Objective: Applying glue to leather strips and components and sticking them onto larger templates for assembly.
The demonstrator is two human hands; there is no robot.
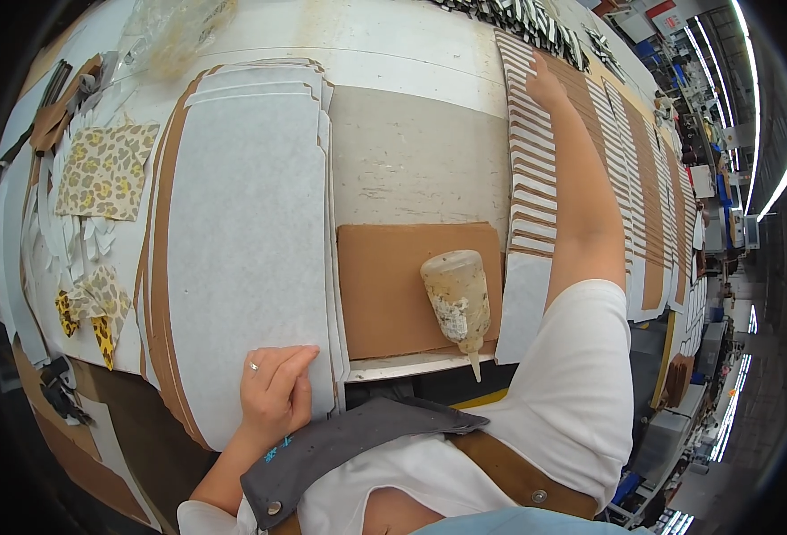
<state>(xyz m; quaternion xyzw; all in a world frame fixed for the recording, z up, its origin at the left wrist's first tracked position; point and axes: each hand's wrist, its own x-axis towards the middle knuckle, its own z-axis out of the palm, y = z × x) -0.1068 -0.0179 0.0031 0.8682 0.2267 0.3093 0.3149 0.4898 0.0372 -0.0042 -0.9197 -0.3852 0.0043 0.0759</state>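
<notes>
left hand (277, 388), loosely curled, seemingly empty, is resting on stack (246, 205), left-centre | bottle (458, 294) is lying on board (380, 285), centre | right hand (547, 86) is resting at fanned sheets (530, 165), upper right, can't tell grip | stack is lying unfanned

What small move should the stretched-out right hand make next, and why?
Probably a light pinch at the far end of the row of overlapping white-and-brown flat pieces: the bare right hand is already there, while the bare left hand is at the near end of the stack of white-faced, brown-edged sheets. Whether the right fingers grip anything is hard to tell.
</notes>
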